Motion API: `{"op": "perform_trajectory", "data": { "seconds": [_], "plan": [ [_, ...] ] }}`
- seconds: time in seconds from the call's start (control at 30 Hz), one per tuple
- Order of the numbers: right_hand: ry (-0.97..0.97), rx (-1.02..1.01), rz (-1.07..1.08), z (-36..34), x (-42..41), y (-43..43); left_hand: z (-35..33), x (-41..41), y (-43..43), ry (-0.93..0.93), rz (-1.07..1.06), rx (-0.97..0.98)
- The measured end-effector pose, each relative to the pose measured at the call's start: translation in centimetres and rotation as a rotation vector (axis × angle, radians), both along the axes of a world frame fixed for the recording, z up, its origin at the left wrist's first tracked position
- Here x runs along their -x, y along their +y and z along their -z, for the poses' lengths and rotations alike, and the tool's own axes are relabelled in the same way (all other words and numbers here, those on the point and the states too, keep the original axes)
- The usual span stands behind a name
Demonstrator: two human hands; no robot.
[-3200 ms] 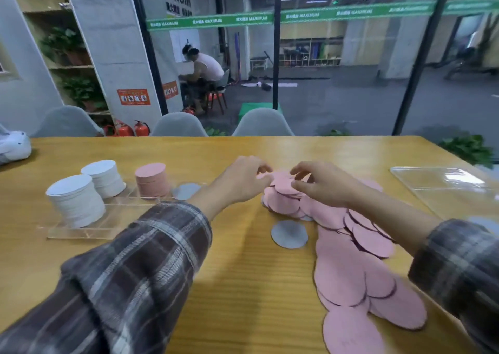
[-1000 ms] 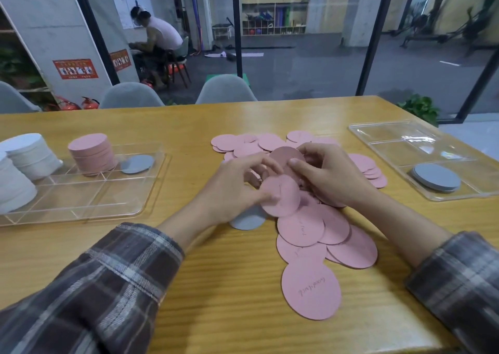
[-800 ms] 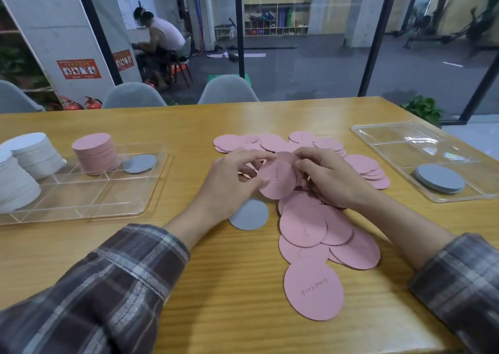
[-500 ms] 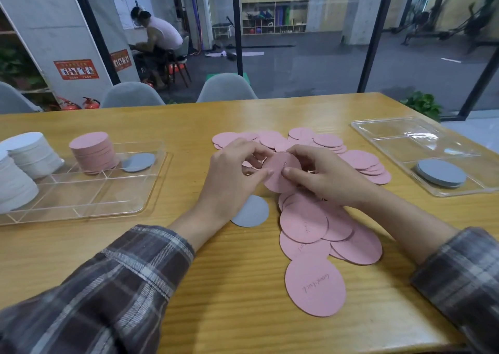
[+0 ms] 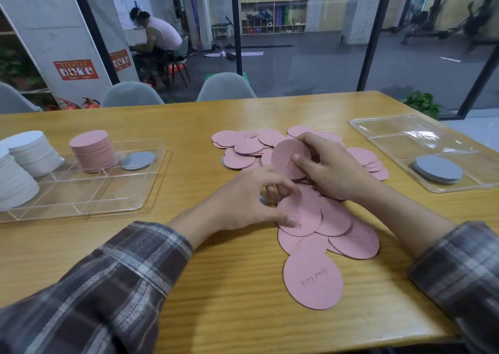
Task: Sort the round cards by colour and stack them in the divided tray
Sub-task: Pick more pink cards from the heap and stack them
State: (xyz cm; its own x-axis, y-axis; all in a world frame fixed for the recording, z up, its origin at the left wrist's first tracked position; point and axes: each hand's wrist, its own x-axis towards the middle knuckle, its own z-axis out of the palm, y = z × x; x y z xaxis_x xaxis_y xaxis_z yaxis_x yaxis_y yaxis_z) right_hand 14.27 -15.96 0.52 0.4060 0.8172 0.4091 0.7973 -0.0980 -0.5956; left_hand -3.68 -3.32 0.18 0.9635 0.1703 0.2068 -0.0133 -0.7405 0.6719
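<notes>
Head view: with right grip (image 5: 332, 170) holding a pink card (image 5: 286, 156) upright above the pile (image 5: 351, 237) and left grip (image 5: 243, 202) pinching the pile's top card (image 5: 305, 213), lift by its edge and align both faces.

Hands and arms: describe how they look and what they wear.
The left hand and right hand are bare: no gloves, rings or watch visible. The left sleeve and right sleeve are dark brown-grey plaid with pale lines, cuffs ending above the wrists.
</notes>
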Motion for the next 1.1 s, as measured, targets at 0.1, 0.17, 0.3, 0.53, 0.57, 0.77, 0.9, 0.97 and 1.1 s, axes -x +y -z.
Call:
{"op": "perform_trajectory", "data": {
  "seconds": [0.1, 0.17, 0.3, 0.53, 0.57, 0.77, 0.9, 0.97, 1.1],
  "plan": [
    [0.055, -0.003, -0.029, -0.1, -0.1, -0.1, -0.5, 0.1, 0.3, -0.026, -0.021, 0.078],
    [0.106, -0.008, -0.058, -0.2, -0.1, -0.2, -0.7, 0.0, 0.9, -0.076, -0.094, 0.159],
    [0.057, 0.007, -0.097, -0.6, 0.4, -0.2, -0.6, -0.1, 1.8, -0.251, -0.289, 0.227],
    [0.247, 0.086, -0.153, -0.8, 1.3, -0.5, -0.1, -0.4, 1.6, -0.407, -0.336, 0.095],
    [0.263, 0.086, -0.160, -0.8, 1.4, -0.5, 0.0, -0.4, 1.6, -0.418, -0.328, 0.078],
    [0.124, 0.130, -0.173, -0.6, 1.5, -0.6, 0.5, -1.0, 1.3, -0.479, -0.301, -0.033],
    [0.015, 0.066, -0.077, -0.5, 0.7, -0.4, 0.6, -1.0, 0.4, -0.491, -0.232, -0.179],
    [-0.004, 0.047, -0.039, -0.5, 0.4, -0.3, 0.9, -1.0, -0.5, -0.410, -0.135, -0.182],
    [-0.025, 0.020, 0.034, -0.3, -0.1, -0.1, 1.6, -1.5, -1.6, -0.275, -0.095, -0.190]
  ]
}}
